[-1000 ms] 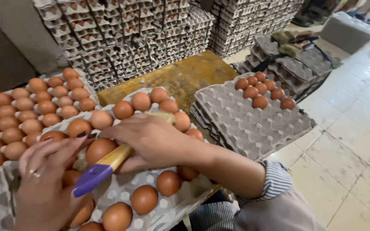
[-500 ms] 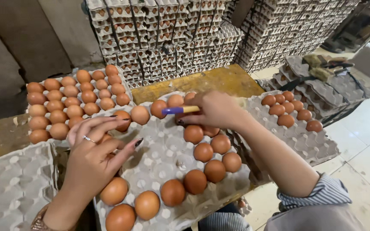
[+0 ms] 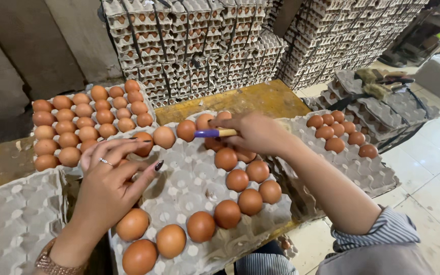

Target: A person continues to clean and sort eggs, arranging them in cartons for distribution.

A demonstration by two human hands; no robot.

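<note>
The right hand (image 3: 255, 133) grips a purple-tipped brush (image 3: 215, 133), now lifted toward the tray's far eggs (image 3: 186, 130). The left hand (image 3: 110, 175), open and holding nothing, has drawn back onto the grey egg tray (image 3: 189, 178), uncovering its bare middle cups.

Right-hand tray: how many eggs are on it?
8 eggs, all in the far corner of the grey carton tray: three along the far edge, three behind them, two nearest. The right forearm may hide others.

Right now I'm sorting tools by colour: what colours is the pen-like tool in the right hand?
Purple tip on a tan handle, clearest in the head view.
</note>
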